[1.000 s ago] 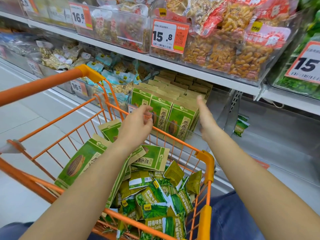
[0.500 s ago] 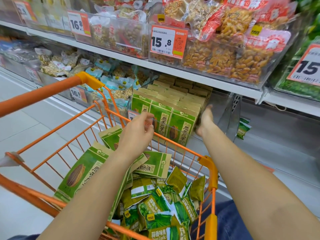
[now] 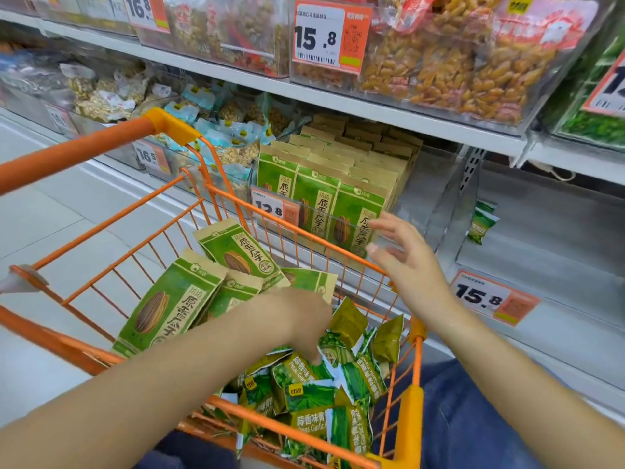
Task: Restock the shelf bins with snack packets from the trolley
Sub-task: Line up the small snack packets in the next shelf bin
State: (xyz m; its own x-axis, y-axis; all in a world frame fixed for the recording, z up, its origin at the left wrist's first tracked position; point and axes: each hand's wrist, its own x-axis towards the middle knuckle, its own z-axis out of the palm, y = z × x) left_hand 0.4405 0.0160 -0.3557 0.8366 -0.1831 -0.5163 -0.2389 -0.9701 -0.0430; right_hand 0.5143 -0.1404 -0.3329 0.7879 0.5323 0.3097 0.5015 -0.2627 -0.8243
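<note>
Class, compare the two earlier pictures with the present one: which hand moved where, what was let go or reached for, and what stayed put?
The left hand left the bin's front and dropped into the trolley, fingers among the small green pea packets; no firm grip shows. The right hand drew back from beside the sunflower seed bags and hovers open. The bin's bags and the price tag stayed.

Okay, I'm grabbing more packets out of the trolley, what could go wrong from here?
1. The left hand digs into mixed stock: small pea packets beside big sunflower seed bags, so the wrong kind might get picked.
2. The seed bin already looks packed; more bags may not fit.
3. The right hand might catch the bin's clear front edge.
</note>
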